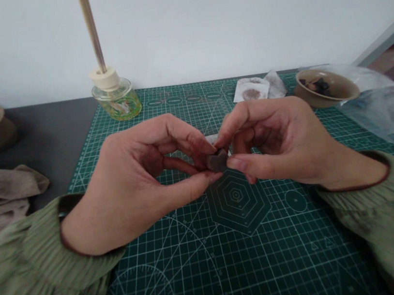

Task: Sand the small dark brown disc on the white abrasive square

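Observation:
A small dark brown piece (217,161) is held up between my two hands over the green cutting mat (186,276). My left hand (142,174) pinches its left side between thumb and fingers. From the right, the thumb and index finger of my right hand (273,144) close on the same piece. Fingertips of both hands almost meet around it and look stained reddish brown. Behind the fingers a bit of something white (212,139) shows, mostly hidden.
A glass bottle with sticks (119,100) stands at the back left. White packets (251,89), a bowl with dark pieces (328,87) and clear plastic (382,107) lie back right. At left are another bowl (0,131) and a brownish cloth (5,189).

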Motion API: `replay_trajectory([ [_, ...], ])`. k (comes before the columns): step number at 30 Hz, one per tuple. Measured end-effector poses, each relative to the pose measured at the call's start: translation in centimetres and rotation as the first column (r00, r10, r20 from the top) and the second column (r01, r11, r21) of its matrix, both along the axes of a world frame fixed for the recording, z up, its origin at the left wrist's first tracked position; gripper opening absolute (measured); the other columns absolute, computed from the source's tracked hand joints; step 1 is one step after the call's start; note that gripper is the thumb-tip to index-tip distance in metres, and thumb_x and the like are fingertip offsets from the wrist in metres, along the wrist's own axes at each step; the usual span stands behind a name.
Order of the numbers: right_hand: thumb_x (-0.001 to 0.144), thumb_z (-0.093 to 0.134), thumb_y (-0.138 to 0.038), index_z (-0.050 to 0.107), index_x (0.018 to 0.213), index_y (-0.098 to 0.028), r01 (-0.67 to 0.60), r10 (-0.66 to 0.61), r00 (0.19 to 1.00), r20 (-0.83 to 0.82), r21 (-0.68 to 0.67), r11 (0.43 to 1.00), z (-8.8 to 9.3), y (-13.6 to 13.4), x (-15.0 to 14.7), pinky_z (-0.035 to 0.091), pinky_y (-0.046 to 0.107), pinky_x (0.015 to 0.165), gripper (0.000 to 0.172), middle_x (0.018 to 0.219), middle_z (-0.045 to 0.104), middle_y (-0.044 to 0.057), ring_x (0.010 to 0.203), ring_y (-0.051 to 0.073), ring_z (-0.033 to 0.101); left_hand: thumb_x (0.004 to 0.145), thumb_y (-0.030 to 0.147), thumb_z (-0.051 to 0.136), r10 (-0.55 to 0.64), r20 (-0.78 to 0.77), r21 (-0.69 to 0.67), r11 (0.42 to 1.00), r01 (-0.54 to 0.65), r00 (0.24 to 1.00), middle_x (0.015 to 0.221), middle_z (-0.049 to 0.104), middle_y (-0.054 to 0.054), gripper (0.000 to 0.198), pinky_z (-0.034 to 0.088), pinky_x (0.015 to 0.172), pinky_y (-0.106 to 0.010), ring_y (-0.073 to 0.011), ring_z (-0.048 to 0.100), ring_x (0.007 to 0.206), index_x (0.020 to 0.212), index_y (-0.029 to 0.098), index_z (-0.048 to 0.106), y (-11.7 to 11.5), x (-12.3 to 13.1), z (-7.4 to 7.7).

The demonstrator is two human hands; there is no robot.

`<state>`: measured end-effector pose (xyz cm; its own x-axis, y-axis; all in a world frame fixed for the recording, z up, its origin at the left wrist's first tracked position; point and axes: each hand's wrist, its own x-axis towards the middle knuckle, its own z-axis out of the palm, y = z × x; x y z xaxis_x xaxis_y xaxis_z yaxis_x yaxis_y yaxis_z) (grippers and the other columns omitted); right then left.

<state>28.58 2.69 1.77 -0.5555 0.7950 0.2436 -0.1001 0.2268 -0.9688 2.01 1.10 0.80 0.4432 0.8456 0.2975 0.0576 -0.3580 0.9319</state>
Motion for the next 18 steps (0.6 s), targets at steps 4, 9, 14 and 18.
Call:
replay_trajectory([
  [4, 0.086, 0.112, -0.006, 0.093, 0.103, -0.02, -0.018, 0.018, 1.0, -0.011, 0.019, 1.0, -0.16, 0.05, 0.18, 0.053, 0.019, 0.049, 0.029, 0.08, 0.087, -0.004, 0.056, 0.01, 0.073, 0.104, 0.029, 0.107, 0.032, -0.083, 0.111, 0.994, -0.023, 0.996, 0.109, 0.094, 0.003, 0.023, 0.084, 0.087, -0.03, -0.0224, 0.095, 0.094, 0.113, 0.031, 0.085, -0.18, -0.6, -0.15],
  [9, 0.09, 0.112, -0.011, 0.093, 0.104, -0.02, 0.003, -0.003, 1.0, 0.026, 0.022, 1.0, -0.08, -0.06, 0.25, 0.052, 0.021, 0.049, 0.025, 0.077, 0.085, -0.004, 0.055, 0.011, 0.072, 0.106, 0.032, 0.106, 0.043, -0.085, 0.155, 0.987, -0.029, 0.995, 0.109, 0.093, 0.004, 0.022, 0.084, 0.086, -0.033, -0.0219, 0.094, 0.093, 0.113, 0.033, 0.085, -0.24, -0.67, -0.06],
  [14, 0.089, 0.112, -0.01, 0.092, 0.102, -0.02, 0.003, -0.003, 1.0, 0.028, 0.013, 1.0, 0.07, -0.11, 0.12, 0.052, 0.021, 0.048, 0.026, 0.076, 0.085, -0.004, 0.054, 0.011, 0.071, 0.106, 0.034, 0.106, 0.05, -0.095, 0.16, 0.987, -0.035, 0.994, 0.109, 0.093, 0.004, 0.022, 0.083, 0.086, -0.032, -0.0217, 0.094, 0.093, 0.112, 0.032, 0.085, -0.23, -0.38, -0.19],
  [18, 0.09, 0.113, -0.014, 0.091, 0.101, -0.02, 0.014, -0.014, 0.999, 0.048, 0.004, 1.0, 0.21, -0.21, 0.05, 0.052, 0.023, 0.048, 0.025, 0.077, 0.085, -0.003, 0.055, 0.011, 0.071, 0.107, 0.038, 0.107, 0.065, -0.103, 0.16, 0.986, -0.048, 0.993, 0.109, 0.094, 0.003, 0.022, 0.084, 0.085, -0.034, -0.023, 0.094, 0.093, 0.112, 0.033, 0.086, -0.34, -0.59, -0.07],
])
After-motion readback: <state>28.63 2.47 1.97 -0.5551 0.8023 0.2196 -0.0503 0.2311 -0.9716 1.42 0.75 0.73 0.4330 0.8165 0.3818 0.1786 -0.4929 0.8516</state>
